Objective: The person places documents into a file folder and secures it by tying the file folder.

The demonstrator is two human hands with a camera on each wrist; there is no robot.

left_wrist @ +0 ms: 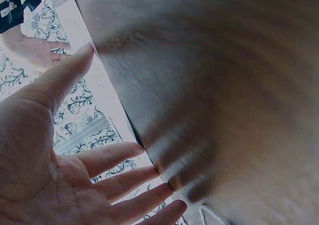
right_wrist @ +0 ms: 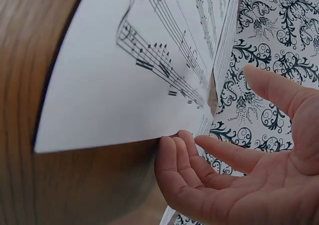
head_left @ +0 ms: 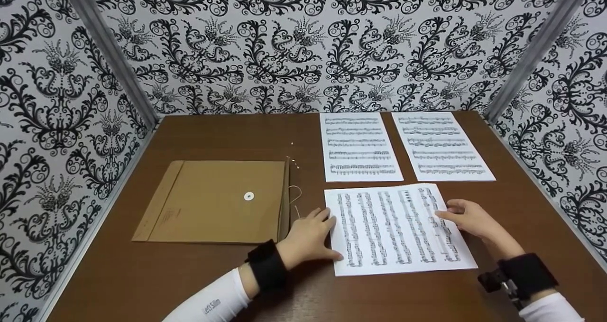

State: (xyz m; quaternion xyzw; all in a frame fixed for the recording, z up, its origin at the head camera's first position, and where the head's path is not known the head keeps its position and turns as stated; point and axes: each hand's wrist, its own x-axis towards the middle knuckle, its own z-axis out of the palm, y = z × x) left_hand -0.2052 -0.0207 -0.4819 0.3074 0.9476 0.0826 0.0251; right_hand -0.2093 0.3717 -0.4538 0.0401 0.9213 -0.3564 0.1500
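Observation:
Sheet music (head_left: 393,232) lies sideways on the table in front of me, its staves running up and down in the head view. My left hand (head_left: 308,236) is at its left edge, fingers and thumb spread. In the left wrist view those fingertips (left_wrist: 164,177) meet the paper's edge along a line, thumb apart from them. At the opposite edge is my right hand (head_left: 474,220). The right wrist view shows its bent fingers (right_wrist: 172,158) right at the paper's edge (right_wrist: 99,148), with the thumb (right_wrist: 271,88) held away from them.
Two more music pages, a left one (head_left: 360,146) and a right one (head_left: 443,146), lie side by side at the back right. A brown cardboard folder (head_left: 213,203) with a white button (head_left: 249,196) and loose string (head_left: 296,194) lies left. Patterned walls (head_left: 303,42) border the table.

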